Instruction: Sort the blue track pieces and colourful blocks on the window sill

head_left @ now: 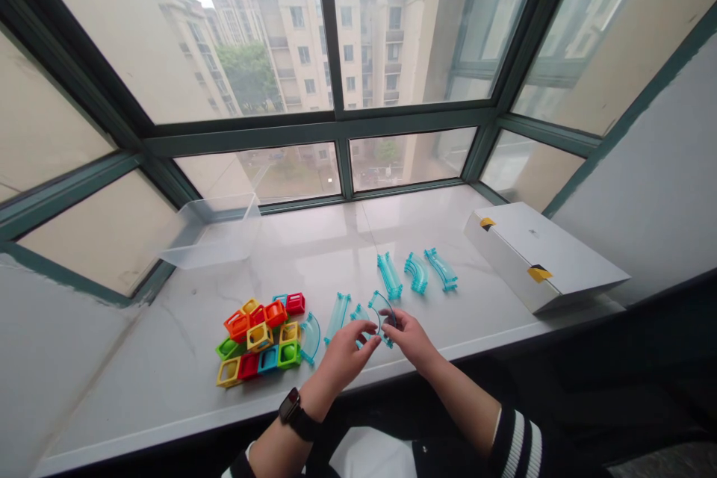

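Note:
My right hand has its fingers closed on a clear teal curved track piece, tilted up off the white sill. From the other side, my left hand, with a black watch on the wrist, has its thumb and fingertips curled against the same piece; the exact contact is partly hidden. Another teal piece lies just behind my left fingers, partly covered. Left of it are a straight teal track piece and a curved one. Beyond my hands lie a straight piece, a curved piece and an S-bent piece.
Several colourful hollow cubes, among them a yellow cube, are heaped on the left of the sill. A clear plastic bin stands behind them by the window. On the right sits a white box with yellow-black tabs.

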The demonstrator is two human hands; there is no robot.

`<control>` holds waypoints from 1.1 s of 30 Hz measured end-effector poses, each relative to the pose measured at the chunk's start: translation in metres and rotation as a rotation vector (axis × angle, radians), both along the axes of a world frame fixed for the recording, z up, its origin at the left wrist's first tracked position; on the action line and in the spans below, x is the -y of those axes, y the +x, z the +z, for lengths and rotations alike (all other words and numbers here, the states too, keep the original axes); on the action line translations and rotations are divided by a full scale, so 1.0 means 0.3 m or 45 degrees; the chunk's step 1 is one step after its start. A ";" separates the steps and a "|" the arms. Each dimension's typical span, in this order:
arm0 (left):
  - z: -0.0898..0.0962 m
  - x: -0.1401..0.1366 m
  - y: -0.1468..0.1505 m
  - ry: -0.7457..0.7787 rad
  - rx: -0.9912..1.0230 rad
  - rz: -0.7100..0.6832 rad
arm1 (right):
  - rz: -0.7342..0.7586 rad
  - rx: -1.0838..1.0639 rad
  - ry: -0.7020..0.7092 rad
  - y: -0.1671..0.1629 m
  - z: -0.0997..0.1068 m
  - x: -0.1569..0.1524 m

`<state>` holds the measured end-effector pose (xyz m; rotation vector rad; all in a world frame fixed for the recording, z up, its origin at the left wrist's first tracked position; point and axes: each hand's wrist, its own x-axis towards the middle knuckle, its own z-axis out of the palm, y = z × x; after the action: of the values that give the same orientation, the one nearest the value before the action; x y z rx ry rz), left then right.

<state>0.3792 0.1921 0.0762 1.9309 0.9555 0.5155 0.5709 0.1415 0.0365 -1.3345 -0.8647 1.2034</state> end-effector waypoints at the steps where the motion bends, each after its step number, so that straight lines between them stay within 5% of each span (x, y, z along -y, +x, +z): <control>1: 0.006 0.000 0.008 -0.028 0.034 0.011 | 0.008 -0.001 0.010 -0.002 0.008 -0.010; 11: 0.003 -0.053 0.016 0.000 0.128 0.205 | 0.080 0.241 0.155 0.003 0.048 -0.010; 19: 0.015 -0.095 0.081 0.033 0.176 0.254 | 0.061 0.568 0.461 0.016 0.062 0.022; 33: 0.075 -0.151 0.355 0.053 0.252 -0.075 | -0.303 1.008 0.519 0.288 0.097 -0.031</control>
<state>0.4856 0.2375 0.0986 1.8984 0.7648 0.6834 0.6574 0.1509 0.0655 -1.5183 -1.3660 0.2531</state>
